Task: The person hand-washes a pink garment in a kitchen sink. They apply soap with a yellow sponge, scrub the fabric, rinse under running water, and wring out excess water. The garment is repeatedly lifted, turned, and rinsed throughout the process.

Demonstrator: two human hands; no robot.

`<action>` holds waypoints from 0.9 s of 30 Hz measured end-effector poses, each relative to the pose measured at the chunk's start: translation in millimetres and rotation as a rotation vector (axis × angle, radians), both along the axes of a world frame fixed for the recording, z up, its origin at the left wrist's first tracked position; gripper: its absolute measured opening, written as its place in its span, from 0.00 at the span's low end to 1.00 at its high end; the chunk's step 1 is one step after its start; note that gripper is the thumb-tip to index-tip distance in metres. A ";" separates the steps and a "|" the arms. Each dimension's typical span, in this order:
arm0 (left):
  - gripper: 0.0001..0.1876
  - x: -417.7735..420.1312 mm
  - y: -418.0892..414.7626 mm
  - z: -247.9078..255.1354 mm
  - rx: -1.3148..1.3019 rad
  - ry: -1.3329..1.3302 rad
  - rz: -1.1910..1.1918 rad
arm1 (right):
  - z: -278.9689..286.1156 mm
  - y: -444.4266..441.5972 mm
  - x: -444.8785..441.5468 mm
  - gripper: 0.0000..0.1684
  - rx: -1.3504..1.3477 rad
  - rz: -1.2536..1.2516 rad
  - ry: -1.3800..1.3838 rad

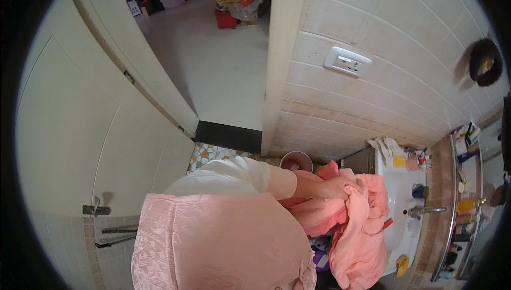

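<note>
My left hand is closed on a fold of bulky salmon-pink cloth, which is bunched over the near edge of a white washbasin. More of the cloth hangs below and beside my wrist. My right hand is out of view. Pale pink patterned fabric fills the lower middle, hiding what lies beneath it. A chrome faucet stands at the basin's far side. A small red object shows beside the cloth, and a purple item is partly visible under it.
A pink bucket stands by the tiled wall. Along the basin are a crumpled pale cloth, a pink toothbrush holder, a dark blue cup and a yellow item. A crowded shelf lies beyond. The door stands ajar.
</note>
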State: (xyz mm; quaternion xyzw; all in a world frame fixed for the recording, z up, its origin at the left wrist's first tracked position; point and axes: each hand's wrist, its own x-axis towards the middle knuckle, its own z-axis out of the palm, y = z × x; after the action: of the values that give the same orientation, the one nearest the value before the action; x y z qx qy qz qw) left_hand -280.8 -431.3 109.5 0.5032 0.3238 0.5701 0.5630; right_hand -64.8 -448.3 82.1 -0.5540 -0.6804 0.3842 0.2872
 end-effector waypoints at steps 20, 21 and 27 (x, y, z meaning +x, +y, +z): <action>0.18 32.1 8.0 3.6 0.124 0.072 -0.052 | 24.8 -51.0 140.5 0.18 0.188 -0.420 -0.097; 0.17 32.4 3.4 2.9 0.084 0.054 -0.029 | 39.1 -67.4 160.2 0.18 0.241 -0.452 -0.104; 0.10 42.8 18.0 40.9 -0.653 -0.415 0.015 | 68.6 -66.0 126.0 0.18 0.124 -0.726 -0.114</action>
State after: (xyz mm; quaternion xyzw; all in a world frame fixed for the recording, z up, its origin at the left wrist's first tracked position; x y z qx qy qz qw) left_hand -238.1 -413.2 150.4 0.1689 0.3710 0.5309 0.7429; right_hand 61.1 -514.3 150.6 -0.7613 -0.4763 0.1840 0.3996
